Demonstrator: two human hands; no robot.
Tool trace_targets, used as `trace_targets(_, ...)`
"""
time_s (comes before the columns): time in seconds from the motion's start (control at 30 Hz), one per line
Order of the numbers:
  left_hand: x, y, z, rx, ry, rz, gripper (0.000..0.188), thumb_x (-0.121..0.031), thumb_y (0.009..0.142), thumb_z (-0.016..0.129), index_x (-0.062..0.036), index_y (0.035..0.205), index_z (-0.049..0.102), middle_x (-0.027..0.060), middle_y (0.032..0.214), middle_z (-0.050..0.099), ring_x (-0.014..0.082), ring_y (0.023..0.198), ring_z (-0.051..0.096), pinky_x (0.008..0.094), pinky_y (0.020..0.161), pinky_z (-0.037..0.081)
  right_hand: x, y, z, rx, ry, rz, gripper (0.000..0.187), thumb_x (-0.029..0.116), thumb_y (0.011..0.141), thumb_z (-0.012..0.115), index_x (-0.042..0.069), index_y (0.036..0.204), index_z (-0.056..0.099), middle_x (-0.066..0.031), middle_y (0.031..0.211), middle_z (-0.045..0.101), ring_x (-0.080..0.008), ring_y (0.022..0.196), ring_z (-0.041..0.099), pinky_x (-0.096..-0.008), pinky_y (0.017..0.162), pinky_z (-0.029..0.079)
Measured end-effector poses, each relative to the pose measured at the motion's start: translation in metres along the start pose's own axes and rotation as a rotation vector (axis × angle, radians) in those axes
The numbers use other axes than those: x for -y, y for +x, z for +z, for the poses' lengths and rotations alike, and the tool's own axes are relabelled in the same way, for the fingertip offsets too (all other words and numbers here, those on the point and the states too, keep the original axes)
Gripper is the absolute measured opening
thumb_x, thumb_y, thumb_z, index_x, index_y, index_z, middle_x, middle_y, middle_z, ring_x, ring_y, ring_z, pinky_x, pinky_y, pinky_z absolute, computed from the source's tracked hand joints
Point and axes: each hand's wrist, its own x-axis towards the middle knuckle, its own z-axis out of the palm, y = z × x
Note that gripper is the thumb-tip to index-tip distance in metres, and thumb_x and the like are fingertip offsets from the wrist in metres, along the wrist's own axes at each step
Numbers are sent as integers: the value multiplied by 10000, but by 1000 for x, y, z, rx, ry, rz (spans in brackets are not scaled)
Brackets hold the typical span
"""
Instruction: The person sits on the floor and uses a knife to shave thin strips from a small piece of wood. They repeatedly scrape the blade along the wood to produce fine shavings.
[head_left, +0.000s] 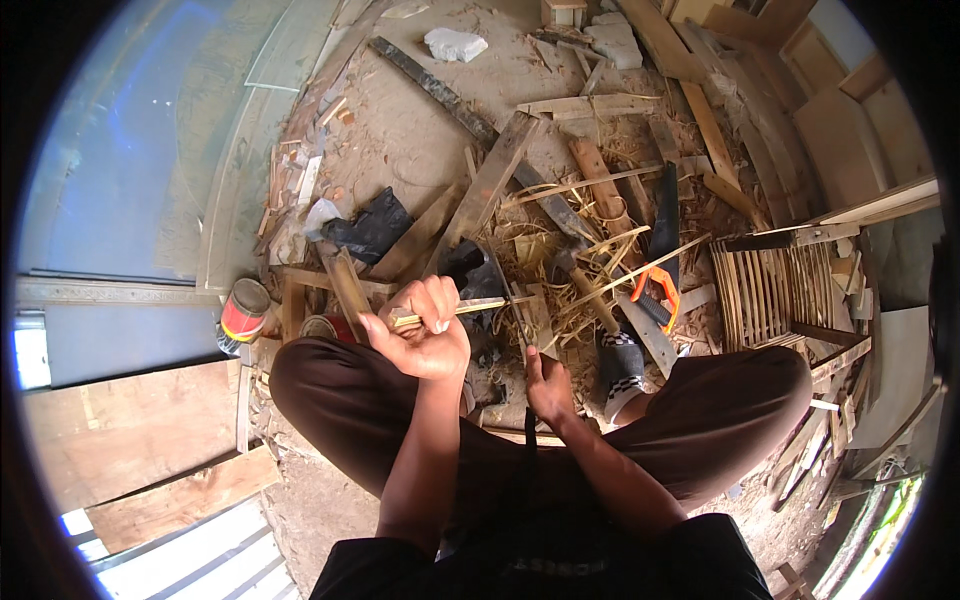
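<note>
My left hand (425, 325) is closed round a thin, pale wooden strip (480, 306), which sticks out to the right past my fingers. My right hand (550, 388) is closed low in front of me on what looks like a knife (521, 322). Its narrow blade points up and away, crossing near the strip's far end; my fingers hide the handle. Curled shavings (560, 270) and split strips lie just beyond both hands. A wooden-handled tool (590, 293) rests right of the knife, its head partly covered by shavings.
A handsaw (658, 300) with an orange handle lies beside my foot. At the right stands a slatted wooden frame (765, 295). A paint can (244, 312) sits left of my knee. Planks (490, 185), a dark bar (435, 88) and a white chunk (455, 44) lie ahead.
</note>
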Motion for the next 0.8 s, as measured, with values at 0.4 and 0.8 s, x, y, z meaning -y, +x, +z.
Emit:
trace_targets(0.4, -4, 3, -9, -14, 11, -144, 664, -484, 1058, 253, -118, 505, 297, -22, 468, 258, 127, 462, 206, 312, 509, 194, 19, 3, 0, -11, -41, 1, 649, 458, 1053, 420, -77, 726, 591, -214, 592, 583, -253, 527, 552, -433, 523, 421)
trace_targets(0.8, -1, 1, -8, -33, 90, -140, 686, -527, 1043, 274, -104, 503, 289, -14, 466, 253, 132, 461, 190, 318, 509, 193, 99, -5, -42, -181, 242, -420, 455, 311, 1069, 397, -5, 765, 521, -43, 545, 456, -141, 491, 454, -335, 467, 360)
